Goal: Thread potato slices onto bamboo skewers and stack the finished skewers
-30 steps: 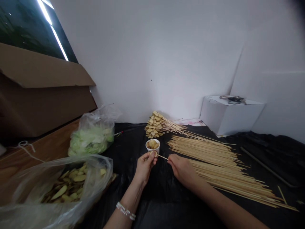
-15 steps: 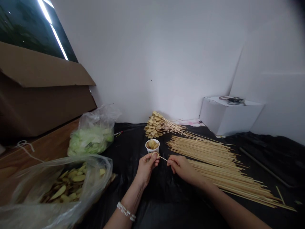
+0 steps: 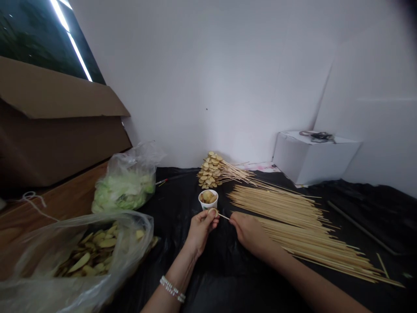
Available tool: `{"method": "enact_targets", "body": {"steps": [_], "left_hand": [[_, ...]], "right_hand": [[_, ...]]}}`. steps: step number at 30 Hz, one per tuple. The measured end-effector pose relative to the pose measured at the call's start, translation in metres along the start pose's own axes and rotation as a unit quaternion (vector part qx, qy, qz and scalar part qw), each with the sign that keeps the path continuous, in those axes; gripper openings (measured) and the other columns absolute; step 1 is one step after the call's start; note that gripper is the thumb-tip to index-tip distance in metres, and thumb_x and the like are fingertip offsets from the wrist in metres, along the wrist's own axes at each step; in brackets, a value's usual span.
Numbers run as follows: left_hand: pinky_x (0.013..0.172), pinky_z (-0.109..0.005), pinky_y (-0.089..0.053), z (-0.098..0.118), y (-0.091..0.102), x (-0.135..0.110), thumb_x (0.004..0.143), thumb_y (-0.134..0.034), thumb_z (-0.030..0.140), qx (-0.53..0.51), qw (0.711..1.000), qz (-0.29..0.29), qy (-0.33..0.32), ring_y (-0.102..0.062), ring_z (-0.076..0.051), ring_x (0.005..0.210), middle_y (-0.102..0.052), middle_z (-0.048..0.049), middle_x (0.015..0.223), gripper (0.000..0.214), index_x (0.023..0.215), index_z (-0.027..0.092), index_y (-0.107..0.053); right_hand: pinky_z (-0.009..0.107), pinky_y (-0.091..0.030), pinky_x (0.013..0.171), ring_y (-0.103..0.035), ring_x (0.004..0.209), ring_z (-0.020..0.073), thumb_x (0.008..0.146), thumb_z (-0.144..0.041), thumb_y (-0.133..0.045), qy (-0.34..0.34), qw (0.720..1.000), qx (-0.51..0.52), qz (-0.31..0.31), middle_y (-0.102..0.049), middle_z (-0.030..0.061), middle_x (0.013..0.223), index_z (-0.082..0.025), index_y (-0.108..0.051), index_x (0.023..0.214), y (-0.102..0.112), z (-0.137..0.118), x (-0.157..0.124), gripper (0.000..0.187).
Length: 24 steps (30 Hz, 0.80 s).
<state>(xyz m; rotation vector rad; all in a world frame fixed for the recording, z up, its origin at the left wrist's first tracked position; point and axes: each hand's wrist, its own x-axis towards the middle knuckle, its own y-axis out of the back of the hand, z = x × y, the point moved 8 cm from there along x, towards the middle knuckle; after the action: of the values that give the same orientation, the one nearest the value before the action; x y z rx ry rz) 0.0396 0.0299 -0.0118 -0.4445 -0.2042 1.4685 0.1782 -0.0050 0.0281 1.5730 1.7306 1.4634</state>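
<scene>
My left hand [image 3: 201, 232] pinches a pale yellow vegetable slice [image 3: 213, 212] between thumb and fingers. My right hand [image 3: 249, 234] holds a thin bamboo skewer [image 3: 224, 216] by its end, and its tip meets the slice's edge. Whether it pierces the slice is hard to see. Just beyond my left hand stands a white paper cup [image 3: 207, 201] holding more slices. Farther back, a stack of slices threaded on skewers [image 3: 209, 173] rests on the black plastic sheet [image 3: 215, 278], its sticks pointing right.
Loose bamboo skewers [image 3: 299, 230] lie in a wide pile at right. At left are a plastic bag of slices [image 3: 87, 256], a bag of pale green leaves [image 3: 125, 187] and a cardboard box [image 3: 55, 126]. A white box [image 3: 312, 158] stands at the back right corner.
My left hand has shifted slightly right with the slice, and the skewer's tip now sits at the slice. My right hand has stayed nearly in place.
</scene>
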Motion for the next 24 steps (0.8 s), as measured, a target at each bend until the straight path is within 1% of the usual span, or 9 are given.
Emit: {"method": "enact_targets", "body": {"steps": [4, 6, 9, 12, 16, 22, 24], "left_hand": [[0.056, -0.015, -0.045, 0.0004, -0.0030, -0.0008, 0.058, -0.085, 0.035, 0.006, 1.000, -0.014, -0.004, -0.056, -0.006, 0.058, -0.068, -0.0047, 0.070, 0.031, 0.072, 0.010, -0.073], [0.056, -0.015, -0.045, 0.0013, -0.0017, 0.0000, 0.058, -0.085, 0.035, 0.007, 1.000, -0.008, -0.004, -0.056, -0.006, 0.057, -0.068, -0.0049, 0.070, 0.031, 0.072, 0.010, -0.073], [0.057, -0.016, -0.045, 0.0044, 0.0017, 0.0017, 0.057, -0.085, 0.035, -0.001, 1.000, 0.005, -0.009, -0.056, -0.006, 0.058, -0.069, -0.0053, 0.070, 0.031, 0.072, 0.010, -0.074], [0.057, -0.016, -0.045, 0.0083, 0.0046, 0.0025, 0.056, -0.086, 0.035, -0.014, 1.000, 0.015, -0.020, -0.057, -0.006, 0.058, -0.069, -0.0049, 0.070, 0.031, 0.072, 0.010, -0.074], [0.057, -0.015, -0.046, 0.0045, 0.0032, 0.0017, 0.056, -0.086, 0.035, -0.015, 1.000, 0.010, 0.000, -0.057, -0.006, 0.059, -0.069, -0.0046, 0.070, 0.032, 0.072, 0.011, -0.074], [0.058, -0.016, -0.048, 0.0019, 0.0019, 0.0008, 0.055, -0.087, 0.034, -0.011, 1.000, 0.007, 0.006, -0.058, -0.006, 0.060, -0.069, -0.0049, 0.071, 0.031, 0.072, 0.011, -0.073], [0.058, -0.015, -0.048, 0.0021, 0.0021, 0.0011, 0.055, -0.087, 0.034, -0.012, 1.000, 0.006, 0.007, -0.058, -0.006, 0.059, -0.069, -0.0047, 0.071, 0.031, 0.072, 0.011, -0.073]], "right_hand": [[0.022, -0.036, 0.062, -0.056, 0.066, 0.0134, 0.091, -0.013, -0.041, -0.015, 0.993, 0.111, -0.023, -0.062, 0.0003, 0.069, -0.018, -0.058, 0.072, 0.0017, 0.0042, 0.0053, 0.025], [0.022, -0.036, 0.062, -0.055, 0.064, 0.0132, 0.091, -0.014, -0.042, -0.017, 0.992, 0.126, -0.022, -0.061, -0.0004, 0.068, -0.018, -0.058, 0.072, 0.0019, 0.0058, 0.0073, 0.025], [0.024, -0.036, 0.064, -0.057, 0.068, 0.0140, 0.094, -0.020, -0.041, -0.006, 0.995, 0.104, -0.009, -0.064, 0.0005, 0.073, -0.019, -0.061, 0.079, 0.0029, 0.0039, 0.0077, 0.025], [0.025, -0.036, 0.067, -0.059, 0.075, 0.0153, 0.096, -0.022, -0.040, 0.009, 0.999, 0.051, -0.004, -0.066, 0.0022, 0.080, -0.019, -0.061, 0.085, 0.0039, -0.0014, 0.0050, 0.024], [0.026, -0.034, 0.065, -0.059, 0.073, 0.0160, 0.096, -0.019, -0.039, 0.012, 1.000, -0.028, -0.007, -0.065, 0.0036, 0.079, -0.018, -0.060, 0.082, 0.0023, -0.0028, 0.0024, 0.025], [0.025, -0.034, 0.066, -0.059, 0.075, 0.0162, 0.096, -0.018, -0.039, 0.013, 0.999, -0.043, -0.005, -0.065, 0.0034, 0.079, -0.019, -0.058, 0.081, -0.0037, -0.0002, 0.0013, 0.024], [0.026, -0.032, 0.064, -0.058, 0.074, 0.0166, 0.095, -0.016, -0.039, 0.021, 0.997, -0.070, -0.001, -0.065, 0.0049, 0.080, -0.018, -0.059, 0.083, -0.0041, -0.0024, -0.0007, 0.023]]}}
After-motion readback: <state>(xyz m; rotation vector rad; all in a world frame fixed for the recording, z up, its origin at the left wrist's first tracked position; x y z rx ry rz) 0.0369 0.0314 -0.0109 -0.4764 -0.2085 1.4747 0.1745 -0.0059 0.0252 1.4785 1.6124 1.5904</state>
